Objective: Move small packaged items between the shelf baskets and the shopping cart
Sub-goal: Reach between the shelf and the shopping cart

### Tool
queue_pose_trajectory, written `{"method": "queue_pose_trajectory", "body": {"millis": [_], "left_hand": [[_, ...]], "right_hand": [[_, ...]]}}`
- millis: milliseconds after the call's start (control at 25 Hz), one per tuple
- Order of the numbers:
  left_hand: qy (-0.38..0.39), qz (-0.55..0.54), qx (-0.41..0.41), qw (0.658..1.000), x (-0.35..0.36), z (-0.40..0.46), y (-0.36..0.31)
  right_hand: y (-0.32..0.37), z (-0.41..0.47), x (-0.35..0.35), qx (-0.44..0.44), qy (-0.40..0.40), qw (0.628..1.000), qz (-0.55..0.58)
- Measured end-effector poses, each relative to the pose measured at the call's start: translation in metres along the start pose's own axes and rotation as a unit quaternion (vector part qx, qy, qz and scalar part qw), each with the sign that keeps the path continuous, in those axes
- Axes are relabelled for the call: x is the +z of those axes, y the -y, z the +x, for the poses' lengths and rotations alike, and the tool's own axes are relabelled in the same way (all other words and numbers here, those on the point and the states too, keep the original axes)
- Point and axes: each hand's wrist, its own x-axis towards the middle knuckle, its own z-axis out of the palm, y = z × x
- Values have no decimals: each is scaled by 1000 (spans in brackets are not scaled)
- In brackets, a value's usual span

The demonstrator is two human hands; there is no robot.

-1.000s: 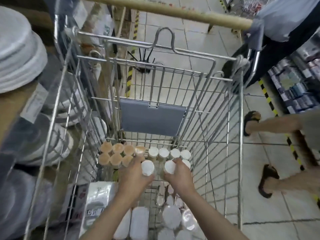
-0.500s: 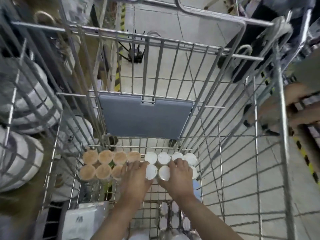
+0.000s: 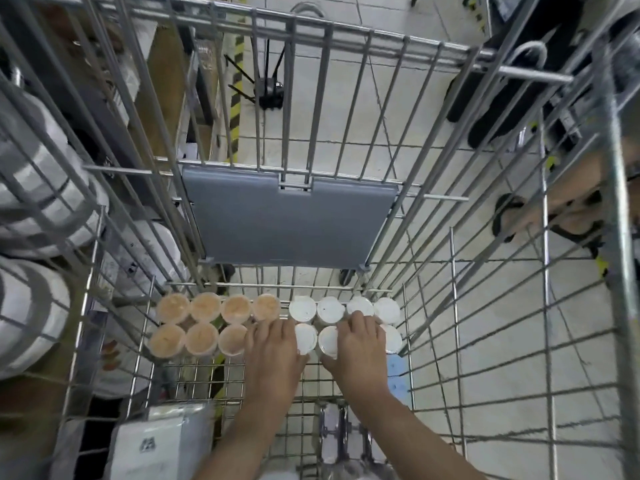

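Observation:
I look down into a wire shopping cart [image 3: 453,278]. At its far end stand two rows of small round containers: orange-topped ones [image 3: 204,323] on the left, white-topped ones [image 3: 330,308] on the right. My left hand [image 3: 275,351] grips a white-topped container [image 3: 305,337] in the near row. My right hand [image 3: 360,344] grips the white-topped container [image 3: 328,339] beside it, its fingers reaching over the far row. Both containers sit down among the others on the cart floor.
A grey plastic flap [image 3: 287,220] hangs on the cart's far wall. A white packet [image 3: 162,441] and clear packaged items [image 3: 341,434] lie at the near end. Stacked white plates [image 3: 38,188] fill shelves at left. A person's sandalled foot [image 3: 516,216] stands on the tiled floor at right.
Both hands have moved down and forward, setting the two white-topped containers into the near row beside the others. My head has dropped closer into the cart.

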Motion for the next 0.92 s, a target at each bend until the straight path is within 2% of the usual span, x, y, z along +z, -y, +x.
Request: {"method": "queue_pose_trajectory", "body": {"millis": [160, 320, 440, 600, 680, 800, 920], "left_hand": [[28, -11, -4, 1000, -7, -6, -5], [14, -10, 8, 1000, -24, -11, -7], [32, -13, -29, 999, -46, -25, -2], [41, -58, -78, 994, -101, -66, 11], [39, -89, -78, 992, -136, -91, 13], [39, -139, -71, 987, -180, -133, 12], [46, -124, -91, 987, -218, -185, -4]], "right_hand": [[-1, -4, -7, -12, 1, 1000, 0], [-2, -10, -20, -40, -24, 999, -4], [0, -17, -42, -41, -28, 999, 1], [5, -48, -88, -29, -14, 999, 35], [7, -75, -119, -44, 14, 996, 75], [3, -119, -158, -93, 25, 989, 109], [-8, -172, -194, -145, 26, 982, 120]]}}
